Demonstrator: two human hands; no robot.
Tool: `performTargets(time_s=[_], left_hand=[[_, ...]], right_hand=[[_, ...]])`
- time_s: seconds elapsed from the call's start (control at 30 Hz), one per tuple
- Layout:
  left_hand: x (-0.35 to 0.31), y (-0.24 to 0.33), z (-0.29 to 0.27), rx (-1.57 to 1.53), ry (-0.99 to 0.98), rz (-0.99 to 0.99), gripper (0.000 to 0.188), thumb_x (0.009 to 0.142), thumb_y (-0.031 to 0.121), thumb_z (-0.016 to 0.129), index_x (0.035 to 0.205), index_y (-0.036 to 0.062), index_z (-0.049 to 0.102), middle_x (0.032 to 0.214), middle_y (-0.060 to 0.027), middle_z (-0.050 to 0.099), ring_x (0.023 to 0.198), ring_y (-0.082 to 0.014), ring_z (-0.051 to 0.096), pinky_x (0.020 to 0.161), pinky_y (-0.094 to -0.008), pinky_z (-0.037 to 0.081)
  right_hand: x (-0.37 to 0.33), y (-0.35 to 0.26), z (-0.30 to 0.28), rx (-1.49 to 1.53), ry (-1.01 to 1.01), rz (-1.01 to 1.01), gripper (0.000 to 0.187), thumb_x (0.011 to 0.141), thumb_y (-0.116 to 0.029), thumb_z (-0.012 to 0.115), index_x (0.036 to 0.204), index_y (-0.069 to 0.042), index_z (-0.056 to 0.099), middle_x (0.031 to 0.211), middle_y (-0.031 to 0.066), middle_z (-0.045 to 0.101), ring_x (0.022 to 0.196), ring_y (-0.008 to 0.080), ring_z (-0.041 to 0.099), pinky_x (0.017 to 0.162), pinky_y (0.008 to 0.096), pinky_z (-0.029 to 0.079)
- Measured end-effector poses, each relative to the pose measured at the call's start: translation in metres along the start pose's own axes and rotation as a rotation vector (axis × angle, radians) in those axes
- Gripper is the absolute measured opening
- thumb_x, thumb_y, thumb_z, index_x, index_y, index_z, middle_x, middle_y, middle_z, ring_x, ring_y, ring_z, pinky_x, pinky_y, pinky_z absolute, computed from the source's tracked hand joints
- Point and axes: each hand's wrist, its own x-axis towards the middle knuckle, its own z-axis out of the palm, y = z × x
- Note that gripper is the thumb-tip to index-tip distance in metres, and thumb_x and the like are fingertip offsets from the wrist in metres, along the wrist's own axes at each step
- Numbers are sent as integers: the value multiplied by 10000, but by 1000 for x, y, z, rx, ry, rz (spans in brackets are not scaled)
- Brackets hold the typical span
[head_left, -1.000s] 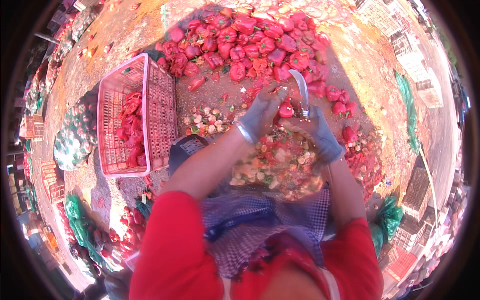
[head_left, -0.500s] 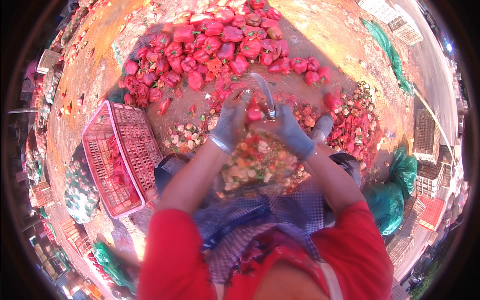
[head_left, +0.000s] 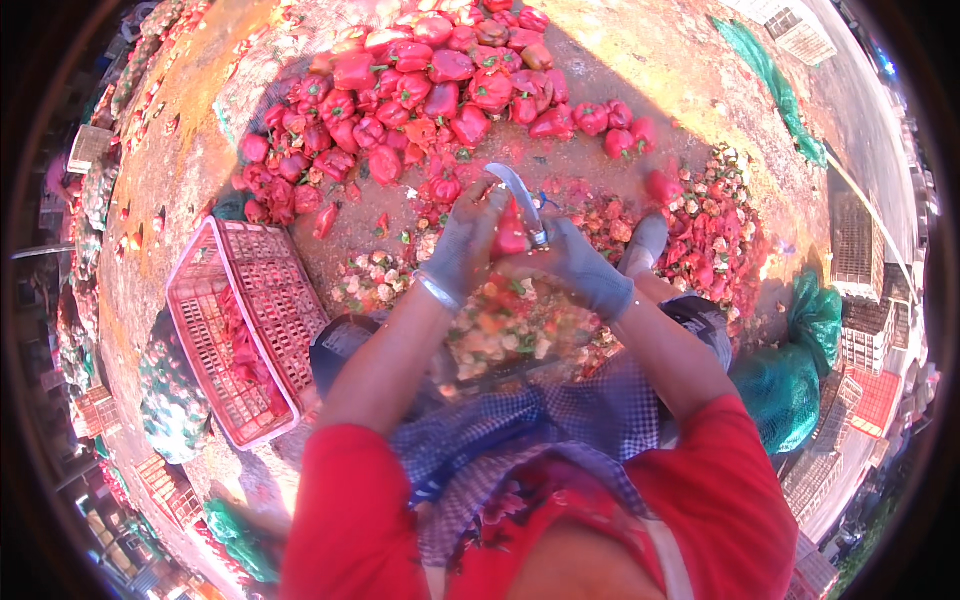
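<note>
A red bell pepper (head_left: 511, 234) sits in the grip of my left hand (head_left: 462, 242), which wears a grey-blue glove. My right hand (head_left: 592, 276), gloved the same way, closes round the handle of a curved knife (head_left: 524, 198). The handle is mostly hidden by the fingers. The blade arches up and left over the pepper, its tip near my left fingers; whether it cuts into the flesh I cannot tell. Beneath both hands, between my legs, lies a heap of pale pepper cores (head_left: 505, 335) with red and green bits, partly blurred.
Ahead is a large pile of red bell peppers (head_left: 400, 95). A pink plastic crate (head_left: 285, 290) with red pepper pieces (head_left: 245, 350) leans at my left. Scraps (head_left: 710, 255) lie beside my right foot (head_left: 647, 243). Green mesh bags (head_left: 775, 395) lie at the right.
The knife has tilted left, bringing its blade lower and closer to my left fingers over the pepper. Both hands keep their holds. The whole view has shifted slightly.
</note>
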Motion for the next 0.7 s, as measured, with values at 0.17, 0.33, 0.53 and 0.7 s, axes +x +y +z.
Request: performTargets(time_s=[0.17,0.33,0.53,0.7], left_hand=[[2,11,8,-412,235,-235,304,1028,257,439,1209,24,509,977,-94,649,861,-156,650,772,-303,559],[3,14,13,-599,353,-291,291,1017,305,475,1095,37,558,869,-60,631,723,-142,640,652,-297,557],[-1,-8,-2,-337,218,-147,322,1024,316,453,1125,29,557,947,-75,638,817,-148,642,697,-296,551],[-4,10,5,-162,245,-239,358,1036,318,425,1169,9,545,1029,-74,620,905,-137,617,766,-287,531]], right_hand=[[9,7,9,-210,122,-80,511,709,-249,823,1074,39,610,723,66,629,607,133,609,543,322,489],[14,26,16,-624,392,-445,457,740,-215,802,1080,27,614,818,102,666,761,151,623,683,337,490],[8,16,22,-628,315,-396,571,719,-326,807,1124,22,606,871,198,654,937,285,627,830,429,466],[10,7,8,-411,72,-83,463,742,-304,805,1007,40,645,789,160,664,690,193,647,606,351,494]])
